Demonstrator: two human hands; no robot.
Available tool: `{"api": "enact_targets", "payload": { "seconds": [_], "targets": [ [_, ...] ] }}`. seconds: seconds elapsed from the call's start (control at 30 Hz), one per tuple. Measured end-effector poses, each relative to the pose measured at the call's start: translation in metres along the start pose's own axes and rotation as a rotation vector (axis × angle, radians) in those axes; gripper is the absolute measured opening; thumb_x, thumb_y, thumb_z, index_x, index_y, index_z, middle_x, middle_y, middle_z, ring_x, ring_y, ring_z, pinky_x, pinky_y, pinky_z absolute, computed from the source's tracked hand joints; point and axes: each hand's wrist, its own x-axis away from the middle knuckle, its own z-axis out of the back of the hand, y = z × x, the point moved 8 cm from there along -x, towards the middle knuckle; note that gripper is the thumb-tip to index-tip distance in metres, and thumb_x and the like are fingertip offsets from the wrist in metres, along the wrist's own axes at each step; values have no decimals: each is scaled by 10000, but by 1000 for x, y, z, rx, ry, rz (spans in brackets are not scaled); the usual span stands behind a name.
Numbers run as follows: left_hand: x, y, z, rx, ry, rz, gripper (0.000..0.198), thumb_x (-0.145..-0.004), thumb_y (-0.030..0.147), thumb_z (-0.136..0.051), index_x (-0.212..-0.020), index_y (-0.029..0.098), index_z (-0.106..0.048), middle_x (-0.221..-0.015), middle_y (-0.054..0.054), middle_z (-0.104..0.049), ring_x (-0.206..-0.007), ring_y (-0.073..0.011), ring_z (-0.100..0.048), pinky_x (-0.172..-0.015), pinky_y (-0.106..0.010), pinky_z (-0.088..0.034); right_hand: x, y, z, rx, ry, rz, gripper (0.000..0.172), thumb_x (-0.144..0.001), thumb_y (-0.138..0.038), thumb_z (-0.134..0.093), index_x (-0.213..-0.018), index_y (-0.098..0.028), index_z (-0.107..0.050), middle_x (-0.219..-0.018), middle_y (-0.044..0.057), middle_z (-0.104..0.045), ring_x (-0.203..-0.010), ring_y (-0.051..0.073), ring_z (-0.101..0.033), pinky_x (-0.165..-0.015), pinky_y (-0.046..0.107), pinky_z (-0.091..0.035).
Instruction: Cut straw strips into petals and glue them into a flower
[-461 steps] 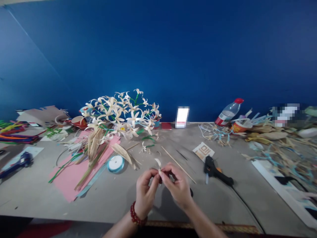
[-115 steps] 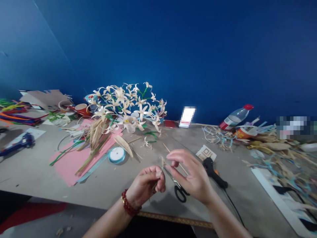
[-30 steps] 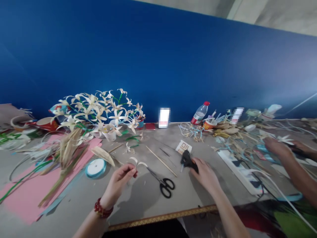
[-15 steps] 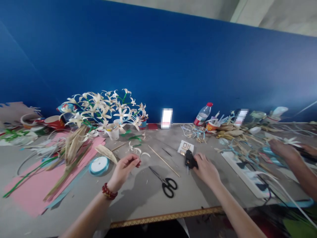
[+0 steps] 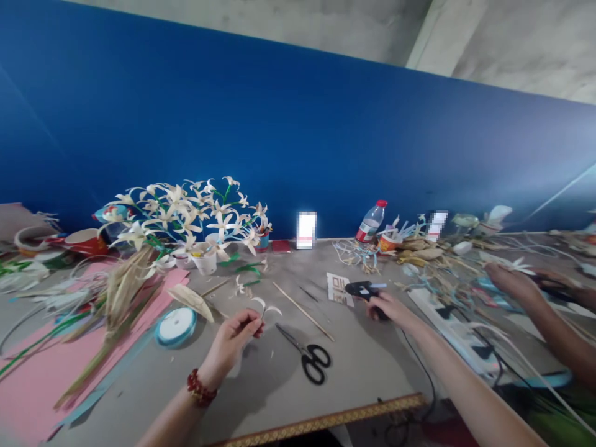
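Between the pinched fingers of my left hand [image 5: 237, 338] is a small white flower [image 5: 264, 309] with curved petals. My right hand [image 5: 384, 308] is wrapped round the grip of a black glue gun [image 5: 363, 289], its nozzle pointing left over a white card [image 5: 338, 290]. Black-handled scissors [image 5: 311, 359] lie between my hands, blades toward the upper left. A thin wooden stick [image 5: 302, 310] rests just beyond them. Left of my left hand lies a roll of blue ribbon [image 5: 176, 327] with a white centre.
White flowers on green stems [image 5: 186, 217] fill cups at the back left. Dried husks [image 5: 123, 292] lie on pink paper [image 5: 41, 372]. A bottle [image 5: 371, 222] stands at the back. Right are a white power strip [image 5: 454, 335] and another person's hand [image 5: 516, 285].
My right hand has lifted and turned the glue gun from upright to nearly level, nozzle to the left. My left hand still pinches the flower. The view has shifted slightly.
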Motion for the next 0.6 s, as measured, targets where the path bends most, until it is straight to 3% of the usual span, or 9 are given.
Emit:
{"api": "enact_targets", "payload": {
  "seconds": [0.17,0.3,0.4,0.47,0.53,0.6],
  "targets": [
    [1,-2,-1,20,-2,3,298,-784,445,-686,-744,155,-633,-699,-12,-608,-677,-136,-550,-678,-240,-451,4,0,8,-400,180,-70,167,-684,-301,-537,-728,-158,-611,-618,68,-668,-448,134,-547,-416,230,-456],
    [0,-7,0,54,-6,15,292,-782,436,-692,-743,153,-631,-692,-9,-607,-670,-132,-545,-674,-237,-444,14,-8,23,-595,390,-30,135,-689,-315,-573,-694,-182,-552,-606,25,-632,-449,107,-514,-428,213,-477],
    [0,-8,0,81,2,10,283,-782,420,-695,-726,151,-627,-674,-4,-601,-652,-126,-534,-658,-232,-434,35,-28,25,-652,510,52,181,-679,-336,-648,-744,-191,-563,-648,-11,-625,-479,87,-515,-436,167,-459],
    [0,-6,0,99,21,7,277,-782,411,-696,-722,149,-627,-665,-2,-601,-639,-122,-528,-651,-231,-428,55,-51,10,-635,481,144,216,-666,-345,-714,-739,-185,-589,-658,-12,-633,-511,92,-536,-486,170,-478],
    [1,-5,1,120,43,12,274,-780,404,-696,-717,147,-626,-654,-2,-603,-630,-121,-526,-650,-233,-427,78,-87,-25,-416,266,331,207,-740,-360,-702,-732,-171,-617,-601,-4,-617,-524,115,-562,-551,200,-505],
    [2,-3,2,146,72,15,273,-772,399,-703,-711,146,-620,-642,2,-601,-619,-119,-526,-647,-234,-430,103,-108,-68,-260,67,427,202,-797,-372,-662,-795,-172,-632,-621,7,-639,-529,138,-591,-560,227,-513]
  ]
}}
